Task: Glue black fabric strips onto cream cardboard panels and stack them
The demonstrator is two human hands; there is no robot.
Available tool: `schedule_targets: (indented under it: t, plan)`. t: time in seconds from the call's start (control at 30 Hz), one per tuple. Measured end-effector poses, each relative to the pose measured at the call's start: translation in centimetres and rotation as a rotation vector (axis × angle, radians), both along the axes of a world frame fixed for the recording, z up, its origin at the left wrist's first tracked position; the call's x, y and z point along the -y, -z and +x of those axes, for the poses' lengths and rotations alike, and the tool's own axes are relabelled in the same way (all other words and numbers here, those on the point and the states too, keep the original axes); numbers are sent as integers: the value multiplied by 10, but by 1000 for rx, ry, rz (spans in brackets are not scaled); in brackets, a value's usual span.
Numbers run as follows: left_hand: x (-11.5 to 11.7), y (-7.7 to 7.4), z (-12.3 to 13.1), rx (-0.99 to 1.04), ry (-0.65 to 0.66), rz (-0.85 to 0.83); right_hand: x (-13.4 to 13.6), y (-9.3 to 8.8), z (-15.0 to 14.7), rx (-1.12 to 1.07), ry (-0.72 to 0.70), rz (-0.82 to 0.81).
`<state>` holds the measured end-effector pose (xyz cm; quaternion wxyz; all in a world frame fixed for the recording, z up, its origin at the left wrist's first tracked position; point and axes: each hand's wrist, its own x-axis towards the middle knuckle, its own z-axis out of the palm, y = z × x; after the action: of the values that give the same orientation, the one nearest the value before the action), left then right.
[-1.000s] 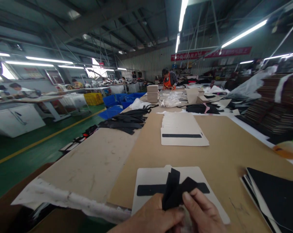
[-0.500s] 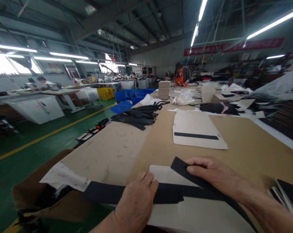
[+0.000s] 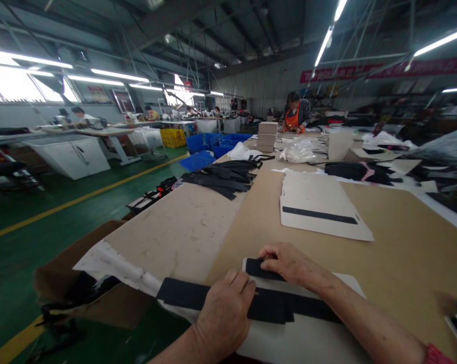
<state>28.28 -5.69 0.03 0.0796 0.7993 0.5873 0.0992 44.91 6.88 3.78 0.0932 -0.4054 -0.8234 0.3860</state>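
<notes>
My right hand pinches the end of a black strip and holds it flat along the far edge of a beige board. Much of that strip is hidden under the hand and forearm. Closer to me, my left hand is closed over several overlapping black strips, which lie across the board and stick out past its left side. Beyond my hands, a pile of beige boards has one black strip lying along its near edge.
A heap of black strips lies at the table's left edge. An open cardboard box stands below on the left. Farther back are a stack of beige pieces, clear plastic, blue bins and a person in an orange apron.
My right hand has lowered the raised strip end onto the board's far edge and moved left towards its corner. My left hand stays on the strips. The view has turned slightly left.
</notes>
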Motion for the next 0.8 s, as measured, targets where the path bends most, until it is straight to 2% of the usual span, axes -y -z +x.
schedule_targets:
  t: [0.6, 0.8]
  plan:
    - [1, 0, 1, -7, -66, -7, -7, 20, -6, 83, -62, 120]
    - [-2, -4, 1, -83, -36, -50, -8, 15, -6, 84, -40, 109]
